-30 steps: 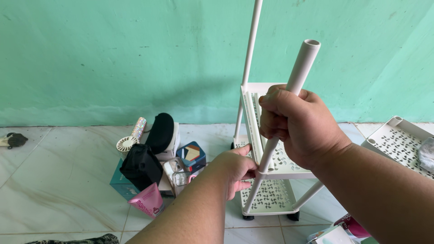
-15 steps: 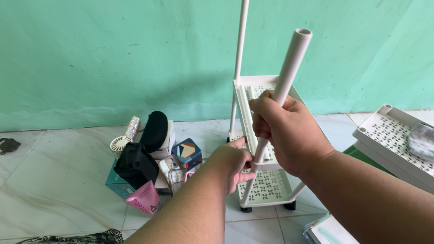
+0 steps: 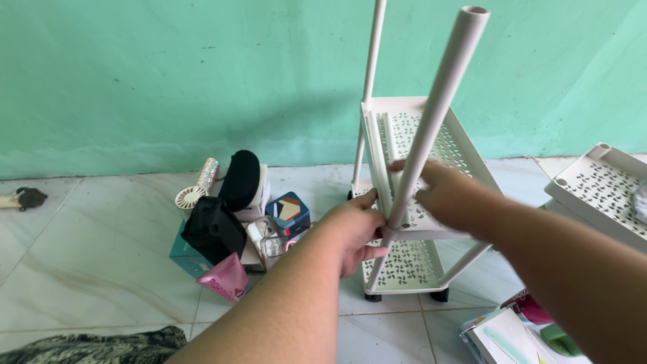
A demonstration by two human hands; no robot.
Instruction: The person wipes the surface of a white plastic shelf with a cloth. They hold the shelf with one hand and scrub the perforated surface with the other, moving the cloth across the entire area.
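Observation:
A white plastic cart [image 3: 465,131] with perforated shelves stands on the tiled floor by the green wall. A long white pole [image 3: 441,87] leans up from the front-left corner of its middle shelf. My left hand [image 3: 354,232] grips that pole at the corner joint. My right hand [image 3: 448,195] is blurred, off the pole, and lies over the middle shelf with its fingers stretched towards the pole. A thinner white pole [image 3: 373,54] rises at the cart's back-left corner. The bottom shelf [image 3: 404,269] rests on small black wheels.
A loose white shelf tray [image 3: 600,182] lies at the right. Left of the cart sits a pile: black pouch [image 3: 214,229], pink tube [image 3: 226,280], small patterned box [image 3: 288,210], hand fan [image 3: 191,197]. Packages [image 3: 512,337] lie bottom right, patterned cloth [image 3: 94,344] bottom left.
My right hand has let go of the pole and slid right over the shelf. The left hand has kept its hold at the corner joint. The pole stands more upright.

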